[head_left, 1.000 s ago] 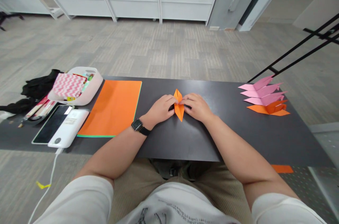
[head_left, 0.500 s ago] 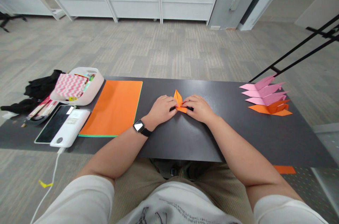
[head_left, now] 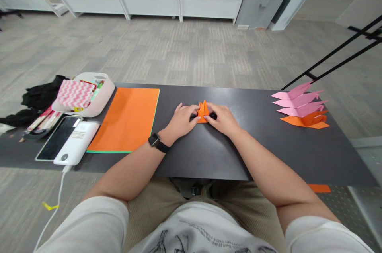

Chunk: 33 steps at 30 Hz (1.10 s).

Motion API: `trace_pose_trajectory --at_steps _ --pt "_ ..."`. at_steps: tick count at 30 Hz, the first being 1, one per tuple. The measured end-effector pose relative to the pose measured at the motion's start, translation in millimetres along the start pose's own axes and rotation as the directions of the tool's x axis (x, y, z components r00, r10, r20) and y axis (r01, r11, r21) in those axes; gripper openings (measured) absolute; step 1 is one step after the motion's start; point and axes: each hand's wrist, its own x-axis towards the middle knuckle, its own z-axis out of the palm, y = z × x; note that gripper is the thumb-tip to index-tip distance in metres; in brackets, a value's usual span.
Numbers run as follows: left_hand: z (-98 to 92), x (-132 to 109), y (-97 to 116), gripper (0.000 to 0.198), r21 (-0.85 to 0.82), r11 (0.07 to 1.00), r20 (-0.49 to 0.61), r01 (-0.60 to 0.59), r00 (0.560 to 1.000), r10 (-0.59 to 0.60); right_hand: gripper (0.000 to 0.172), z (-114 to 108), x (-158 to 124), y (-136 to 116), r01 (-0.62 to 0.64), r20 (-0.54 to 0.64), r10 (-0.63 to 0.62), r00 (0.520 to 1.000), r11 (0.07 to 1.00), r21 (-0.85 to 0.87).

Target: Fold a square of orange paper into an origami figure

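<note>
A small folded orange paper (head_left: 203,112) stands between my hands over the middle of the dark table, its points facing away from me. My left hand (head_left: 183,120) pinches its left edge between thumb and fingers, with one finger lifted outward. On the opposite edge, my right hand (head_left: 222,119) grips with thumb and fingertips. Both hands are closed on the paper, and part of its sides is hidden by the fingers.
A stack of orange sheets (head_left: 127,119) lies to the left. Beyond it are a white power bank (head_left: 76,143), a phone (head_left: 58,139) and a white basket (head_left: 104,99). Folded pink paper birds (head_left: 298,101) and an orange paper bird (head_left: 306,120) stand at the right.
The orange paper has turned from a spread shape with one point to a narrower upright form with points side by side. My fingers have shifted along its edges.
</note>
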Motion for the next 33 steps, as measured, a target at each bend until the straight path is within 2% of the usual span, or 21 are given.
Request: trace_pose_trajectory --at_steps 2,5,7,9,12,17,23,33 --pt "0.9 1.3 1.5 0.046 -0.014 0.999 -0.015 0.034 0.999 -0.034 0.060 3.8 1.2 0.6 -0.028 -0.024 0.029 0.999 1.000 0.011" --pt "1.8 1.4 3.7 0.054 -0.013 0.999 -0.018 0.051 0.999 -0.052 0.065 7.8 1.5 0.9 -0.043 -0.051 0.042 0.998 0.999 -0.014" --pt "2.4 0.5 4.5 0.055 0.011 0.999 -0.018 0.037 0.999 -0.037 0.065 9.4 1.5 0.2 -0.048 -0.066 0.046 0.997 0.998 -0.037" --pt "3.2 -0.5 4.7 0.045 0.066 0.998 -0.029 0.002 1.000 0.000 0.064 10.3 1.7 -1.0 -0.055 -0.070 0.051 0.996 0.997 -0.057" --pt "4.3 -1.1 4.5 0.027 0.146 0.989 -0.046 -0.028 0.998 0.035 0.061 10.7 2.3 -3.5 -0.067 -0.066 0.061 0.996 0.994 -0.090" --pt "3.1 0.1 5.4 0.015 0.178 0.984 -0.011 0.000 1.000 0.002 0.047 7.9 2.1 -7.5 -0.065 -0.066 0.059 0.996 0.994 -0.093" --pt "1.9 1.0 7.3 0.015 0.157 0.988 -0.002 0.014 1.000 -0.014 0.025 1.4 -1.6 -6.9 -0.023 -0.047 0.018 0.999 0.992 -0.123" --pt "2.0 0.1 5.1 0.021 0.154 0.988 -0.009 -0.012 1.000 0.014 0.029 4.7 -0.9 -1.0 0.005 -0.013 -0.008 1.000 0.979 -0.205"
